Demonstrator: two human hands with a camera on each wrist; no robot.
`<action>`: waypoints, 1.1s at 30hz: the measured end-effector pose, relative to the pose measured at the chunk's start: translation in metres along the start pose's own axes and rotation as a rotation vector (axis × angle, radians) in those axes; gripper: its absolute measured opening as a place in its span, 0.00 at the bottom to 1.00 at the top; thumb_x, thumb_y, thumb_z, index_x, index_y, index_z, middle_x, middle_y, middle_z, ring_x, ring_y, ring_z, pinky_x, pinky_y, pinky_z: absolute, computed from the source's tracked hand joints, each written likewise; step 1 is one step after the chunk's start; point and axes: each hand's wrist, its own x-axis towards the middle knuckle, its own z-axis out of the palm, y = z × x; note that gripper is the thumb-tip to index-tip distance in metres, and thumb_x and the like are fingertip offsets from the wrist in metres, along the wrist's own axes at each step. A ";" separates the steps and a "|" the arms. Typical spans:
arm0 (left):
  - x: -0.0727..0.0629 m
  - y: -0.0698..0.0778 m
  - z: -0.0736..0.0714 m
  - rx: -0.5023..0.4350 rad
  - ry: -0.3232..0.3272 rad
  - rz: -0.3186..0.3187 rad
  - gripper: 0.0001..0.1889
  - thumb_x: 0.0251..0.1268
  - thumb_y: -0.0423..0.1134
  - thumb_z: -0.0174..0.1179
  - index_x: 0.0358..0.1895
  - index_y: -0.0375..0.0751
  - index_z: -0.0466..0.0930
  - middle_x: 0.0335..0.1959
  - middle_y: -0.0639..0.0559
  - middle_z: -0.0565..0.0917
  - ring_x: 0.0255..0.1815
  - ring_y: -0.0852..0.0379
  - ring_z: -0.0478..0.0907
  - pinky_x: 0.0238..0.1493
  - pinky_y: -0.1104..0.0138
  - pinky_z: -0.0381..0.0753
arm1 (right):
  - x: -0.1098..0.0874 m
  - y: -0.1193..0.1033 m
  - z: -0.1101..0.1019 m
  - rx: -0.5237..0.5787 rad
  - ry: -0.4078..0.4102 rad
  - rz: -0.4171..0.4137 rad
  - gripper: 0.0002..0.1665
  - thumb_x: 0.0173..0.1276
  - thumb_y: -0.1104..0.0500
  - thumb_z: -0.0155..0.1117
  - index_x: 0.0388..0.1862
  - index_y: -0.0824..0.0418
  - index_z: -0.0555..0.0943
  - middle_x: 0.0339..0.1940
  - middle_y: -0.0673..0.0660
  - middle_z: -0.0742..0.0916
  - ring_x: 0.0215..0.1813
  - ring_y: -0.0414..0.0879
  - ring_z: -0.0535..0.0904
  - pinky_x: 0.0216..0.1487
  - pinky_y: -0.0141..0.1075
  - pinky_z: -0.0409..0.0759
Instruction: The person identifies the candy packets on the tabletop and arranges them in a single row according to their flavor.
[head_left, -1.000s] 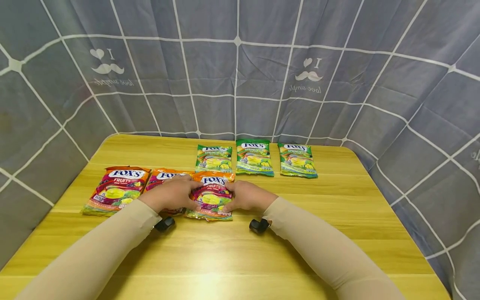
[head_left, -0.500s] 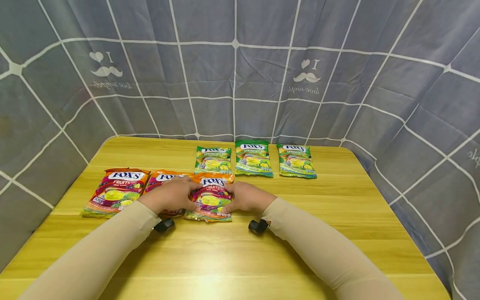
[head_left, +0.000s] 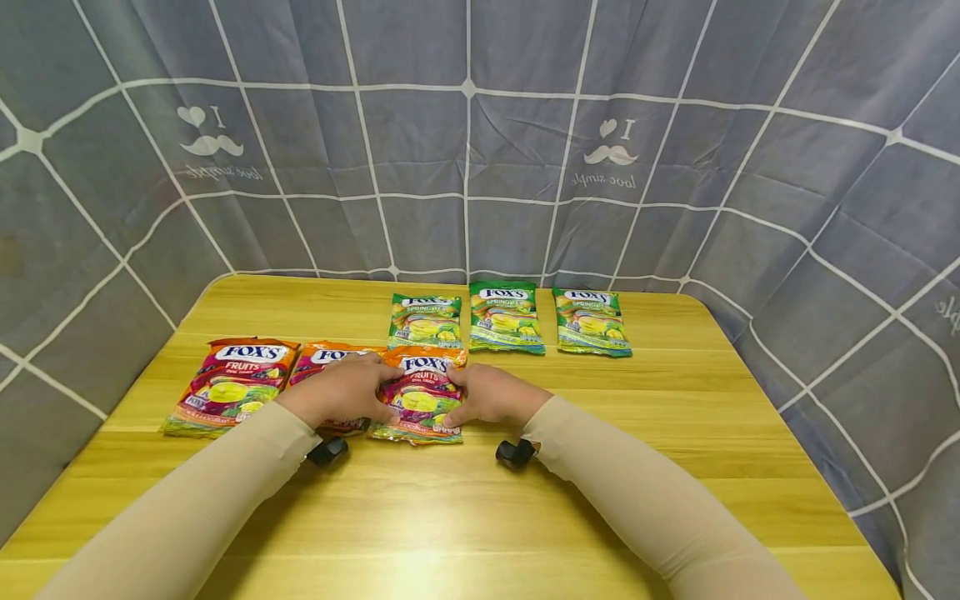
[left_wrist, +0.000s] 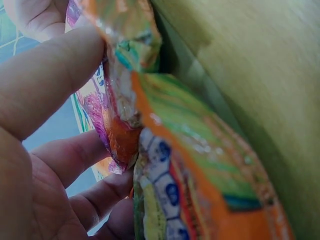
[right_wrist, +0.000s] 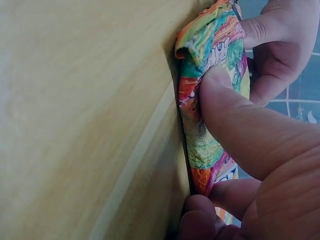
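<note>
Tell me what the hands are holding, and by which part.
The left hand and right hand hold the rightmost purple FOX'S FRUITS bag between them, gripping its left and right side edges respectively.

Over the last second my head view shifts slightly, its contents sliding down and to the left. The grey curtain [head_left: 517, 150] across the upper half shows this best: its white grid [head_left: 468, 88] and mirrored lettering [head_left: 603, 181] now lie a little lower and farther left. The far edge of the wooden table [head_left: 480, 517] has dropped slightly at mid-frame. The green bags [head_left: 504, 321] at centre and the leftmost red bag [head_left: 236, 387] follow, as, more faintly, does the gripped red bag [head_left: 418, 396] between my left hand [head_left: 341, 392] and right hand [head_left: 495, 396]. Most displacement falls in the first half-second.
</note>
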 end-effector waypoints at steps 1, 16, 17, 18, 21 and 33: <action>0.000 0.000 0.000 0.002 0.000 0.000 0.44 0.60 0.61 0.74 0.78 0.46 0.72 0.77 0.32 0.70 0.78 0.25 0.63 0.76 0.31 0.63 | 0.000 0.000 0.000 0.001 0.000 -0.001 0.54 0.65 0.46 0.80 0.84 0.58 0.65 0.74 0.62 0.80 0.72 0.55 0.77 0.78 0.48 0.72; 0.000 0.001 0.001 0.031 0.007 -0.007 0.44 0.61 0.61 0.74 0.78 0.46 0.73 0.78 0.31 0.69 0.78 0.23 0.62 0.76 0.30 0.61 | 0.001 0.002 0.002 0.003 -0.003 0.007 0.54 0.66 0.46 0.79 0.85 0.57 0.63 0.77 0.61 0.77 0.75 0.54 0.75 0.79 0.48 0.70; 0.000 0.001 0.001 0.032 0.008 -0.008 0.44 0.61 0.61 0.74 0.77 0.46 0.73 0.78 0.31 0.69 0.78 0.23 0.62 0.76 0.30 0.61 | 0.001 0.002 0.002 0.006 -0.003 0.009 0.54 0.66 0.46 0.79 0.85 0.57 0.62 0.78 0.61 0.77 0.75 0.54 0.75 0.79 0.48 0.70; 0.000 0.001 0.001 0.033 0.008 -0.010 0.44 0.61 0.61 0.74 0.78 0.46 0.73 0.78 0.31 0.69 0.79 0.23 0.62 0.76 0.30 0.61 | 0.001 0.002 0.002 0.009 -0.004 0.011 0.54 0.66 0.46 0.79 0.85 0.57 0.62 0.78 0.61 0.77 0.75 0.54 0.75 0.80 0.48 0.70; 0.000 0.002 0.001 0.031 0.009 -0.011 0.44 0.60 0.61 0.74 0.78 0.46 0.73 0.78 0.32 0.69 0.79 0.23 0.62 0.76 0.30 0.61 | 0.001 0.002 0.002 0.012 -0.001 0.010 0.55 0.66 0.46 0.79 0.85 0.57 0.62 0.78 0.61 0.77 0.75 0.54 0.75 0.79 0.48 0.70; -0.001 0.003 0.000 0.031 0.023 -0.008 0.45 0.58 0.62 0.75 0.77 0.48 0.74 0.68 0.37 0.75 0.67 0.33 0.73 0.69 0.37 0.73 | 0.000 0.004 0.001 -0.007 0.006 -0.005 0.57 0.65 0.43 0.79 0.86 0.58 0.61 0.76 0.60 0.79 0.72 0.52 0.77 0.78 0.47 0.72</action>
